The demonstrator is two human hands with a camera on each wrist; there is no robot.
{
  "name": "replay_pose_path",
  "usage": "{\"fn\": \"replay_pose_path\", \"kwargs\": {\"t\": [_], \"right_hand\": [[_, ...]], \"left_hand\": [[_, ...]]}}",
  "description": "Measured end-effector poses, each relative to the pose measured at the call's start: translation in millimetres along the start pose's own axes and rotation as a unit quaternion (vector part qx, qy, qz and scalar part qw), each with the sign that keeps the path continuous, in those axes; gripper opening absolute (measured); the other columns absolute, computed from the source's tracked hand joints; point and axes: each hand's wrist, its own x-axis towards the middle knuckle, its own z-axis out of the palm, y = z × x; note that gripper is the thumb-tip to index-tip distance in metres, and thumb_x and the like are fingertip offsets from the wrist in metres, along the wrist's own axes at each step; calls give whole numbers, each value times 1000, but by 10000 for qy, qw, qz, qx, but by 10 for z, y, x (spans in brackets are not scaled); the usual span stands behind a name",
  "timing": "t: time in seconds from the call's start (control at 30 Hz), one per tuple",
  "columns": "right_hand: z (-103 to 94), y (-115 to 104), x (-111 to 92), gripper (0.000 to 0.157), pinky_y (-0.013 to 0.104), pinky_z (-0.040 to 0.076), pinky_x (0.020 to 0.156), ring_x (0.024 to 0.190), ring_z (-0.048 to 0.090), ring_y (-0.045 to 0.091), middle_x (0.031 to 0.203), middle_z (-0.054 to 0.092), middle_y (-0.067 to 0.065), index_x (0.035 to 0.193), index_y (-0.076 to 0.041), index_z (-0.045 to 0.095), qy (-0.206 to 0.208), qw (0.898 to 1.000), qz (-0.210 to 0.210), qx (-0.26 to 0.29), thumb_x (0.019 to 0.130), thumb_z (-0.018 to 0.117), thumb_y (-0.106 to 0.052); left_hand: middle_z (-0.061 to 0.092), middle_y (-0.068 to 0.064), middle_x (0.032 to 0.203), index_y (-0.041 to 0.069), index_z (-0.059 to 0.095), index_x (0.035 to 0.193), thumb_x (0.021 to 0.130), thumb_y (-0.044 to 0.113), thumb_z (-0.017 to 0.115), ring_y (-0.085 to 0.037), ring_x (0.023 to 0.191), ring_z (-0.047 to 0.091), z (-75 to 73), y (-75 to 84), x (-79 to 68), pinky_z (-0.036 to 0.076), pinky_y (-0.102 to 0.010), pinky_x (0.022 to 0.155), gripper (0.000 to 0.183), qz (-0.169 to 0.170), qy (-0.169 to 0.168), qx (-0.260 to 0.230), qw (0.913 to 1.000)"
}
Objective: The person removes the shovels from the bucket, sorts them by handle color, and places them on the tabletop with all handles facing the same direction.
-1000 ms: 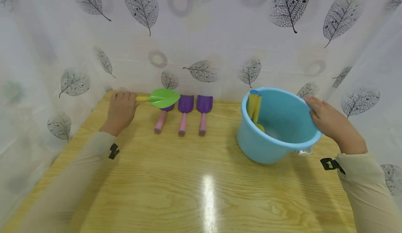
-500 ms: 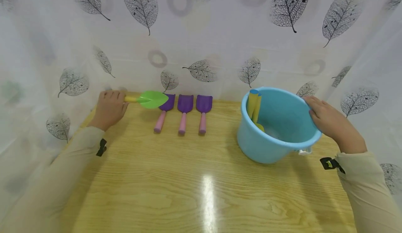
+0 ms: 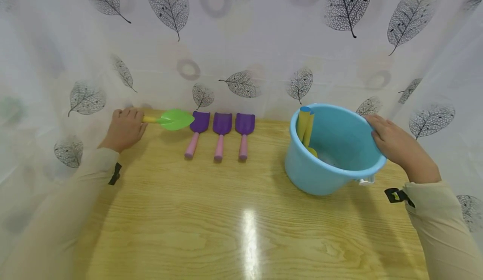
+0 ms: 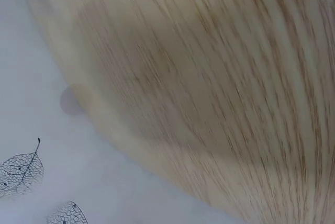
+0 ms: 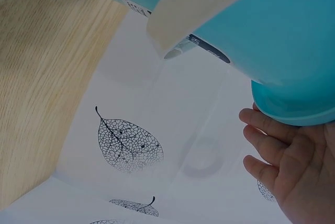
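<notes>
My left hand (image 3: 125, 128) grips the yellow handle of a toy trowel (image 3: 175, 119) with a leaf-shaped green blade, at the back left of the table. The trowel's tip points right, right at the edge of the leftmost purple shovel (image 3: 199, 123). Only table and curtain show in the left wrist view. My right hand (image 3: 401, 146) holds the far right rim of a light blue bucket (image 3: 320, 175). In the right wrist view, its fingers (image 5: 267, 148) lie along the rim's outside. Yellow handles (image 3: 303, 125) with blue ends lean inside the bucket.
Two more purple shovels (image 3: 222, 123) with pink handles lie in a row beside the leftmost one. Behind the wooden table (image 3: 226, 213) hangs a white curtain (image 3: 264, 32) with a leaf print, which also closes in both sides. A white handle fitting (image 3: 366, 181) sticks out from the bucket.
My left hand has moved left with the green trowel, uncovering the leftmost purple shovel's blade. The right hand and the bucket have stayed in place.
</notes>
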Motion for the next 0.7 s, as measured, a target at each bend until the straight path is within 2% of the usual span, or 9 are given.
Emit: {"fn": "replay_pose_path", "kwargs": {"t": [0.4,0.7], "right_hand": [[5,-4,5,52,68,13,108,140,10,49,153,14,28,150,-5,13,45,10000,-17,71,103,18,-25],[11,0,-8,52,66,12,109,142,10,47,153,16,27,150,-5,15,137,9998,-46,131,102,18,-25]], "left_hand": [[56,-26,92,-4,47,91,88,18,59,-41,87,55,139,-214,-26,40,-54,77,26,178,-460,-25,9988],[56,-29,102,-6,48,99,92,20,54,-42,94,53,202,-328,-47,39,-58,83,27,-34,-842,-84,9964]]}}
